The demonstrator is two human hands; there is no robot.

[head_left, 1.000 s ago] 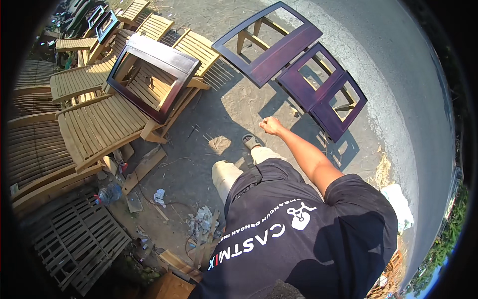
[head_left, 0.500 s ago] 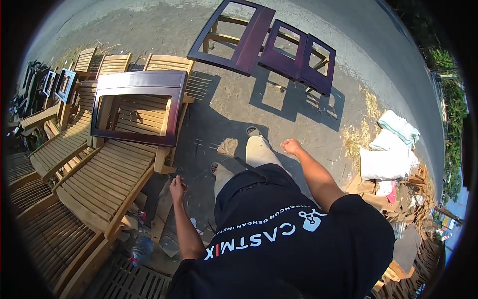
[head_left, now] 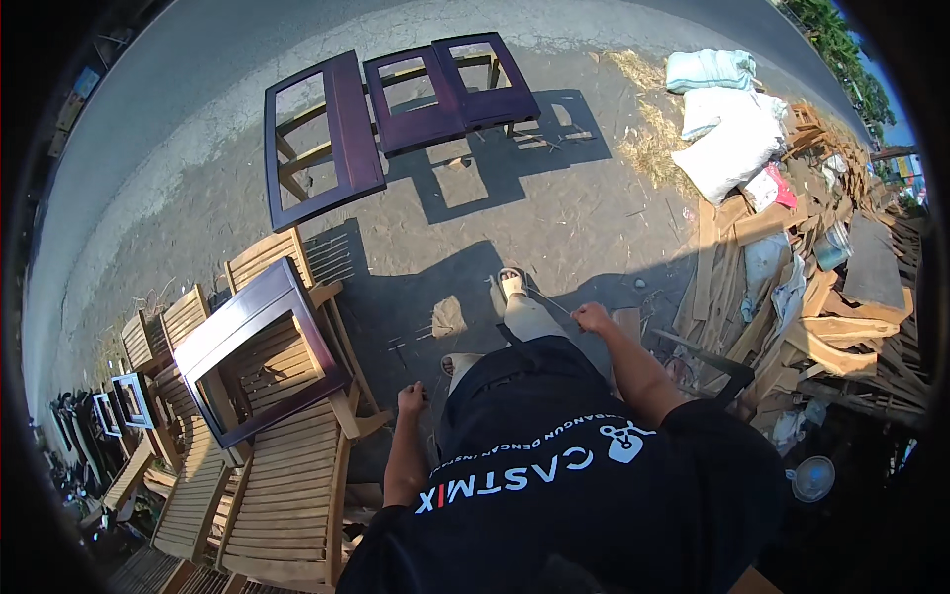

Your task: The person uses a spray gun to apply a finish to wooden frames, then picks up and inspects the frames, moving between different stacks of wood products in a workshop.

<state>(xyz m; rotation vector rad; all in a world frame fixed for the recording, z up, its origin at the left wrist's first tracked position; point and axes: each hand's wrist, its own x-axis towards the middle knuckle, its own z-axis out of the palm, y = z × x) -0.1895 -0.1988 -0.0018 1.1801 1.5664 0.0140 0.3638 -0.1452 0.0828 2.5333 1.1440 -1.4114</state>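
Note:
My left hand (head_left: 413, 398) is low at my left side, its fingers curled closed with nothing visible in them. Nearest to it is a slatted wooden chair (head_left: 287, 495), on which a dark purple-brown wooden frame (head_left: 240, 312) with a rectangular opening rests. My right hand (head_left: 592, 318) is held out in front at the right as a loose fist, and no object shows in it. Both hands are apart from everything around. Ahead on the left, a large dark-painted frame panel (head_left: 348, 129) and two smaller ones beside it (head_left: 447, 94) lie raised on wooden supports.
White sacks (head_left: 732, 139) and straw (head_left: 648, 148) lie at the far right. Below them is a heap of wood offcuts (head_left: 841, 337). Small blue-grey frames (head_left: 132, 399) rest among more slatted chairs at the left. A flat brown scrap (head_left: 448, 316) lies by my feet.
My view has turned to the right, so the panels and chairs sit further left and more of the wood heap shows. My feet have stepped; both hands stay curled.

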